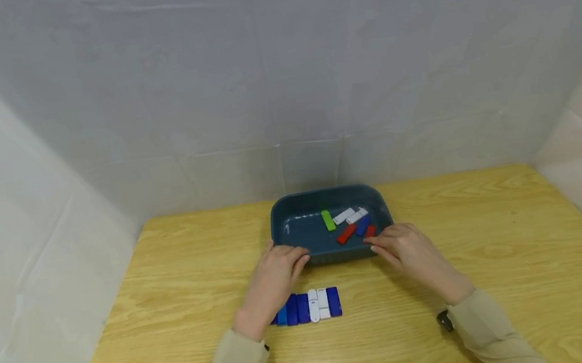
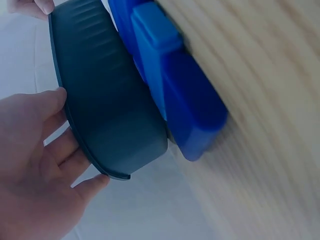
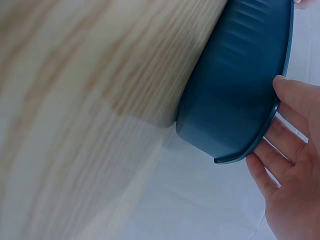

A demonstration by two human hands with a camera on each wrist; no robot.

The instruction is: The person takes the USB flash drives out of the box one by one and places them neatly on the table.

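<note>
Left hand: the left hand (image 1: 275,282) rests at the near left corner of the dark blue tray (image 1: 292,232), fingers fairly straight and spread, tips against the rim; in the left wrist view the fingers (image 2: 47,102) lie along the rim edge without curling round it.
Right hand: the right hand (image 1: 408,250) meets the near right corner of the same tray, fingers relaxed and open, tips (image 3: 287,92) on the rim.
Tray: stands on the wooden worktop (image 1: 510,247) toward the far edge, midway between the two hands, flat as far as the head view shows.
Tray contents: a green stick (image 1: 328,220), two white sticks (image 1: 344,215), a red stick (image 1: 345,234), a blue one (image 1: 363,225) and another red piece (image 1: 370,231) by the right fingertips, lying loose at mixed angles.
Row on worktop: blue and white sticks (image 1: 312,306) laid side by side, touching, just near of the tray; the left end of the row is partly hidden under the left hand.
Sleeves: beige cuffs (image 1: 234,361) on both wrists.
Surround: pale sheeting (image 1: 272,69) behind and at both sides.
</note>
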